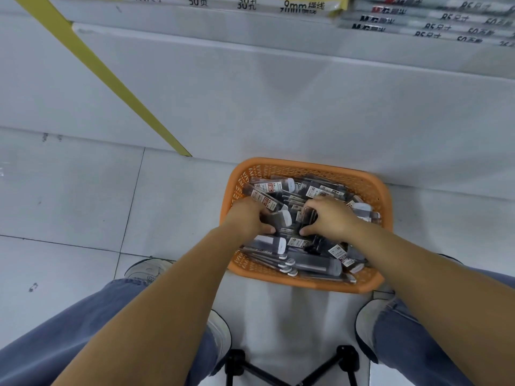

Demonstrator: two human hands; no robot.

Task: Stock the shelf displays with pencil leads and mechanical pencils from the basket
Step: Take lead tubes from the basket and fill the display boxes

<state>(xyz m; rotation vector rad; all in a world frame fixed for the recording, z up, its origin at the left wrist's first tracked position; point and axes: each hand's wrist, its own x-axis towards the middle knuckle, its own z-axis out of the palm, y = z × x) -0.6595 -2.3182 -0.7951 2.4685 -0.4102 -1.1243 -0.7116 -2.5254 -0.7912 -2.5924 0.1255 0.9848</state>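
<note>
An orange plastic basket (370, 188) stands on the floor against the white shelf base. It is heaped with several clear packets of pencil leads and mechanical pencils (306, 263). Both my hands are down in the heap. My left hand (248, 218) has its fingers and thumb curled round a packet with a white end (282, 218). My right hand (331, 217) curls over a small dark packet (308, 215), its thumb pressed below it. The hands are a little apart, at the basket's middle.
The white shelf base (250, 107) rises behind the basket, with a yellow strip (111, 79) slanting down it. Stacked notebooks (432, 20) lie on the shelf at the top right. My knees and shoes flank the basket; black stool legs (289, 366) sit below.
</note>
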